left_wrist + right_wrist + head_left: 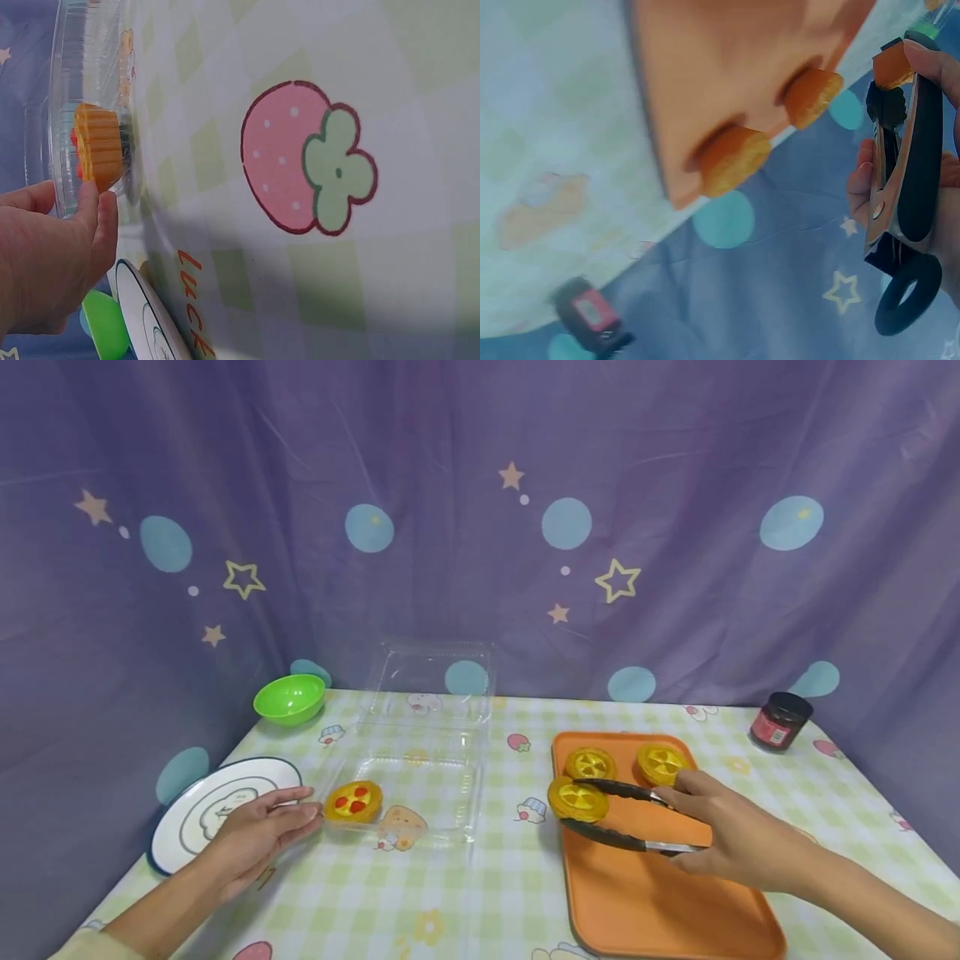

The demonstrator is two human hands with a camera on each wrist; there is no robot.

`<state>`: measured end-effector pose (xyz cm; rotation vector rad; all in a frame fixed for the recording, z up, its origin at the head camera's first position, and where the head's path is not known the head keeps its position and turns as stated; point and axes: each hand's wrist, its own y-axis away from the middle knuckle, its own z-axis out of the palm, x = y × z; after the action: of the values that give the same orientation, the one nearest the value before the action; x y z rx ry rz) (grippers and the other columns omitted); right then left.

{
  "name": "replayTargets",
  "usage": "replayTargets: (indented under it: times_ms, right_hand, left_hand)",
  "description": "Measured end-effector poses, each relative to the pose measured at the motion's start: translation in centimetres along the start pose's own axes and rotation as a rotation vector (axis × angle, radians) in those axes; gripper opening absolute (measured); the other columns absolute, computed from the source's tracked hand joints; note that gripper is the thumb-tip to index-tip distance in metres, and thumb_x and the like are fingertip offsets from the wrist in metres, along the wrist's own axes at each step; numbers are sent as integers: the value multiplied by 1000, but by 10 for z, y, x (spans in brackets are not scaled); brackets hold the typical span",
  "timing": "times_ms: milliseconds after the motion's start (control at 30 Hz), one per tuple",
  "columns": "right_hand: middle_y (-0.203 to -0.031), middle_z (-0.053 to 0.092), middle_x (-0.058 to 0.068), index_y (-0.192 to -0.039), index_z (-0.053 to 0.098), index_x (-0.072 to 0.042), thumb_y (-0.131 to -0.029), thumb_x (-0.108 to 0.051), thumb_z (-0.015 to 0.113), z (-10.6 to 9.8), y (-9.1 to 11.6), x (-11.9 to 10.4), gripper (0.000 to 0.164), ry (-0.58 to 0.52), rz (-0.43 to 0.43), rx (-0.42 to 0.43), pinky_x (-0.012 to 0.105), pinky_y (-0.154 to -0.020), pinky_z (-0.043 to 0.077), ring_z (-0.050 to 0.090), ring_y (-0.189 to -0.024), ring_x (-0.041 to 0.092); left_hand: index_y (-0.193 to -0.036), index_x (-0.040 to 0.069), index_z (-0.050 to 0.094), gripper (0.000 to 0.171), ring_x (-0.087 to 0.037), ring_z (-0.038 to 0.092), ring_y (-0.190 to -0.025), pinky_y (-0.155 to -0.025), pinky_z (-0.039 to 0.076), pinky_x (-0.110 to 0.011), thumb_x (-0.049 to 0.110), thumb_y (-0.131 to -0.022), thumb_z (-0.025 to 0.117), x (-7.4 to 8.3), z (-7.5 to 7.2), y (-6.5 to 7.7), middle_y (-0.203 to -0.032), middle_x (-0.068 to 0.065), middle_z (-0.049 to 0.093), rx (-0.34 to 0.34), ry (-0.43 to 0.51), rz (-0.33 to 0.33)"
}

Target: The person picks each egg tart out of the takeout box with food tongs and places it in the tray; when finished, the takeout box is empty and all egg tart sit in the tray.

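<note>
In the head view, the right hand [738, 833] grips black-and-silver metal tongs [611, 837] pointing left around a round yellow-topped tart [577, 802] at the orange rectangular tray's [652, 902] left edge, while the left hand [258, 835] pinches the clear plastic hinged container [435, 783] farther left. The left wrist view shows those fingertips beside a red-dotted yellow tart [99, 146] inside. In the right wrist view, the tongs' tips hold the yellow-topped tart, nearer the right hand.
</note>
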<state>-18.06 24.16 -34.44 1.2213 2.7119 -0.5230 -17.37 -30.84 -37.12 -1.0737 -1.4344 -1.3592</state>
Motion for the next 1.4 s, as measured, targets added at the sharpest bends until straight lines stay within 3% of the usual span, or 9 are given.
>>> replayTargets:
  times_ms: [200, 367, 733, 1100, 1233, 1400]
  right_hand:
    - [-93, 43, -6, -122, 64, 0, -70, -24, 85, 10, 22, 12, 61, -6, 39, 30, 14, -54, 34, 40, -75, 1]
    - [-96, 46, -4, -121, 65, -5, -68, -27, 86, 10, 30, 18, 61, 66, 86, -13, 14, -50, 32, 39, -70, 1]
    - [-96, 45, -2, -123, 63, -5, -66, -33, 86, 7, 30, 20, 67, 98, 99, -84, 15, -48, 31, 38, -67, 1]
    - [-117, 49, 8, -131, 56, -2, -60, -51, 86, 3, 29, 13, 91, 68, 209, -163, 21, -54, 42, 50, -80, 12]
    - [-110, 45, 5, -131, 55, 3, -63, -48, 86, -3, 28, 12, 90, 41, 158, -122, 20, -58, 42, 45, -84, 14]
    - [-101, 41, -5, -130, 57, 4, -60, -40, 89, -8, 26, 7, 88, 93, 62, 16, 16, -60, 38, 40, -85, 6]
  left_hand:
    - [-144, -14, 21, 70, -12, 66, -96, -93, 55, -31, 5, -92, 64, 1, 1, 0, -113, -6, 56, -1, -10, 0]
    - [-144, -14, 21, 70, -12, 66, -97, -94, 54, -30, 6, -93, 63, 1, 1, 0, -115, -8, 54, -10, -13, 5]
    - [-145, -13, 20, 70, -11, 66, -96, -96, 53, -32, 5, -92, 63, 0, 1, 1, -115, -9, 54, -10, 3, -1]
    - [-145, -14, 19, 70, -11, 66, -95, -95, 54, -31, 5, -93, 62, 0, 0, 1, -114, -9, 53, -2, 12, -11]
    - [-145, -14, 19, 70, -11, 66, -95, -95, 54, -31, 5, -93, 62, 0, -1, 1, -112, -8, 54, -5, 7, -7]
    - [-145, -13, 19, 71, -11, 66, -96, -95, 54, -30, 6, -93, 63, -1, 0, 1, -112, -6, 56, -17, 6, 4]
